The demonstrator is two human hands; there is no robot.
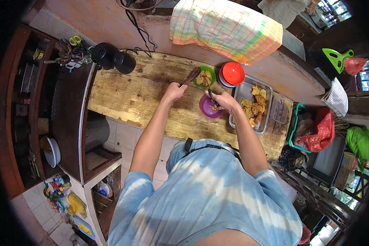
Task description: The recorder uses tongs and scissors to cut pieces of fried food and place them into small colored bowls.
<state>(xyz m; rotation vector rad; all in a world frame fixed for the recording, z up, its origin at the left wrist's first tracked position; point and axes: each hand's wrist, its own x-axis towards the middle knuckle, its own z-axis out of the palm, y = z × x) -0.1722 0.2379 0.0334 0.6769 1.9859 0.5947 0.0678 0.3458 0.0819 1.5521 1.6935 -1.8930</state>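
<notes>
My left hand (pixel 176 92) grips a slim metal utensil (pixel 191 77), perhaps tongs, whose far end reaches the left rim of a green bowl (pixel 212 73). Golden-brown fried pieces (pixel 204 78) fill that bowl. In my right hand (pixel 225 101) is a black-handled tool (pixel 212 97), probably scissors; its blades cannot be made out. The right hand is over the edge of a purple bowl (pixel 206 111), which has a small fried piece (pixel 213 108) in it. To the right, a metal tray (pixel 243 89) bears more fried pieces (pixel 254 106) and partly lies behind my right forearm.
Stacked bowls, a red one (pixel 233 73) on top, stand behind the purple bowl. A clear plastic container (pixel 279 109) sits right of the tray. Black jars (pixel 124 63) and a cable (pixel 141 50) are at the wooden table's (pixel 132 92) back left. A checked towel (pixel 224 27) hangs above.
</notes>
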